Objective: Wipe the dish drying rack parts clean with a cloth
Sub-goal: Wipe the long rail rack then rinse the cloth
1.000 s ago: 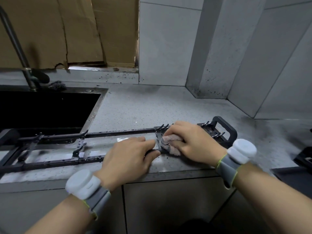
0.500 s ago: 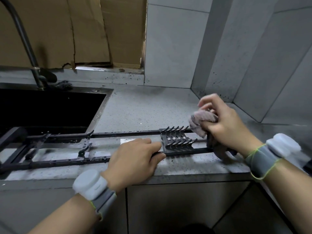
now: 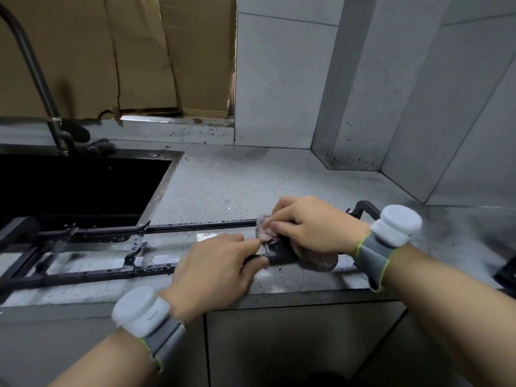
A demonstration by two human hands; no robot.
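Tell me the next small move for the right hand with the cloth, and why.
Probably drag the cloth along the black rack frame toward the sink. The right hand presses it on the right end, the left hand steadies the near rail, and the long stretch to the left shows wet specks and looks unwiped.

Head view, looking forward and down

One wide-angle camera sits above and behind the left hand [image 3: 216, 270] and right hand [image 3: 312, 223], close over them, facing the wall corner beyond their fingertips.
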